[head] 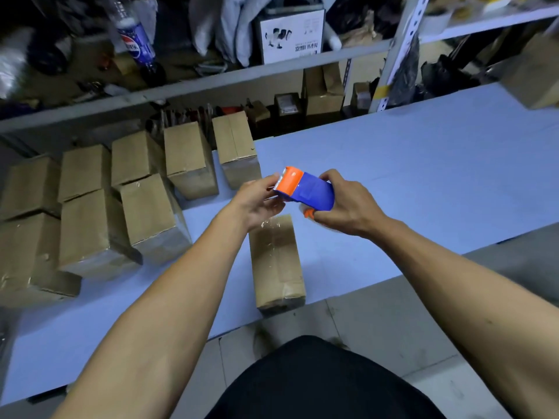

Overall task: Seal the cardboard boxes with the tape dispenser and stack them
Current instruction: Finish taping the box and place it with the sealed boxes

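One blue-and-orange tape dispenser (304,189) is held in the air above the pale blue counter (423,176) by both hands. The right hand (344,204) has its fingers curled round the blue body, and the left hand (257,201) pinches the orange front end. Directly beneath them lies one cardboard box (276,264), lengthways, with clear tape shining along its top seam; its near end sits just at the counter's front edge.

To the left stands a cluster of nine more cardboard boxes — five in the back row (187,160), from the far left to the one nearest the dispenser, and four in front (151,216), packed close and touching. The leftmost ones run to the picture's edge.

The right half of the counter is bare blue surface, reaching back to the metal shelving (211,77). On that shelf stand one Pepsi bottle (136,40) and one white printed carton (290,34) among dark clutter.
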The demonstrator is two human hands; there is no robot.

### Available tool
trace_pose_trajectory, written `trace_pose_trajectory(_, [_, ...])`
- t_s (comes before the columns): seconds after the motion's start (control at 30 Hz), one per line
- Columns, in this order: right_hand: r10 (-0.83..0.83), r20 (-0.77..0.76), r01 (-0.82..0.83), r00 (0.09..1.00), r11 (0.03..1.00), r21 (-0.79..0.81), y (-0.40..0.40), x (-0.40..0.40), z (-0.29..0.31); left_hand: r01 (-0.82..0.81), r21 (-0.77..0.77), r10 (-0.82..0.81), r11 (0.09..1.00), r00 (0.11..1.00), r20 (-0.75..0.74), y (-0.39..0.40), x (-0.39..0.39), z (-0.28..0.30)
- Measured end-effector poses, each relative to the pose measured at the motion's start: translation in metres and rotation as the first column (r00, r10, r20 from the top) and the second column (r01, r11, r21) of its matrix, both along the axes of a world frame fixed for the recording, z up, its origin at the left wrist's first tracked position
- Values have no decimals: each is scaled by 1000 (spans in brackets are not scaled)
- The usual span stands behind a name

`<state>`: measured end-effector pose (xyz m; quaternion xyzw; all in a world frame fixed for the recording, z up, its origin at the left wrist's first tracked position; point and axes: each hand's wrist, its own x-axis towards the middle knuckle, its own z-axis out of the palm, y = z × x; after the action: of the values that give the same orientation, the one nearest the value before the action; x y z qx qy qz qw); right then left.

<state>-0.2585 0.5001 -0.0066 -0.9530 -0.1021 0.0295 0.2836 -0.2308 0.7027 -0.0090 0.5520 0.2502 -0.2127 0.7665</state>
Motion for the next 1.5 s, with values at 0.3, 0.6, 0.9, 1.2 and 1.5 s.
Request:
trace_pose_trajectory(0.3, [192, 147, -148, 970, 953, -266, -6, 1, 3, 36, 72, -40, 997, 998, 54, 11, -5, 0])
trace_pose_trajectory(0.6, [214, 135, -202, 967, 974, -102, 4, 0, -7, 26, 280, -58, 960, 992, 109, 8, -4, 6])
trace_pose_trajectory(0.9, [248, 78, -232, 966, 958, -171, -1, 5, -12, -162, 361, 111, 918, 981, 159, 24, -11, -18])
trace_pose_trajectory(1.2, [244, -29, -242, 969, 927, -286, -28, 11, -14, -194, 419, 166, 887, 981, 102, 63, -35, -45])
trace_pose_trajectory(1.5, [251, -82, -263, 965, 900, -348, -10, 26, -37, -245, 479, 206, 843, 969, 133, 71, -44, -67])
